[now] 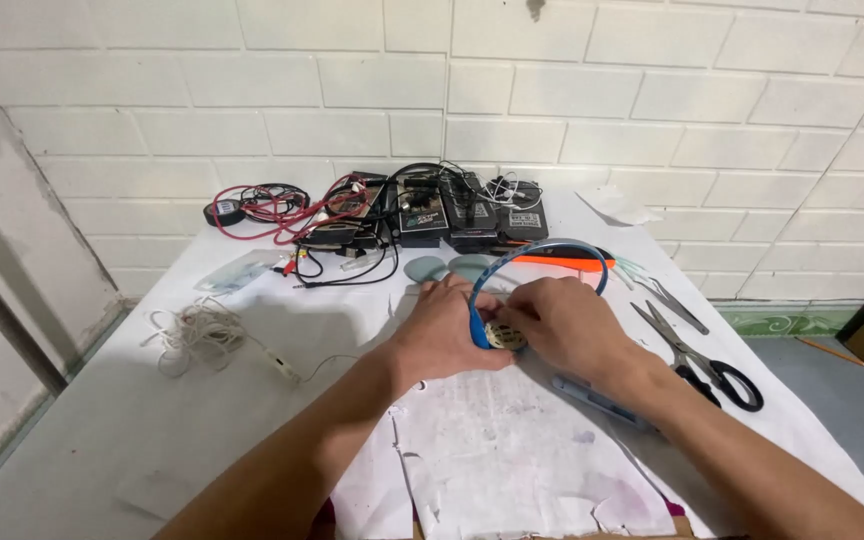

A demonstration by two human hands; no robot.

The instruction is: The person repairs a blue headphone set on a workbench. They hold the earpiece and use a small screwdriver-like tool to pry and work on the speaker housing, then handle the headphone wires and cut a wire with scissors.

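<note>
On the white table [102, 440], from left: white cord [197, 335], then your left hand [447, 335] and right hand [567, 325], fingers pinched on the blue headband's [542, 250] round earpiece [504, 337]; black scissors [702, 355] lie right.

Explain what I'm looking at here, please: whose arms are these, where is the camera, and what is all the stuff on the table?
There is no machine here. The single picture comes from a camera worn on a person's head, looking down at their own two bare arms.

The left hand and right hand meet around a blue headband, an arc like that of a headphone. Their fingers pinch a small round metal part at its lower end.

They work over a white-covered table set against a white brick wall. On it lie black-handled scissors to the right, coiled white cord to the left, tangled red and black cables and several small dark electronic boxes at the back, and an orange strip behind the band.
</note>
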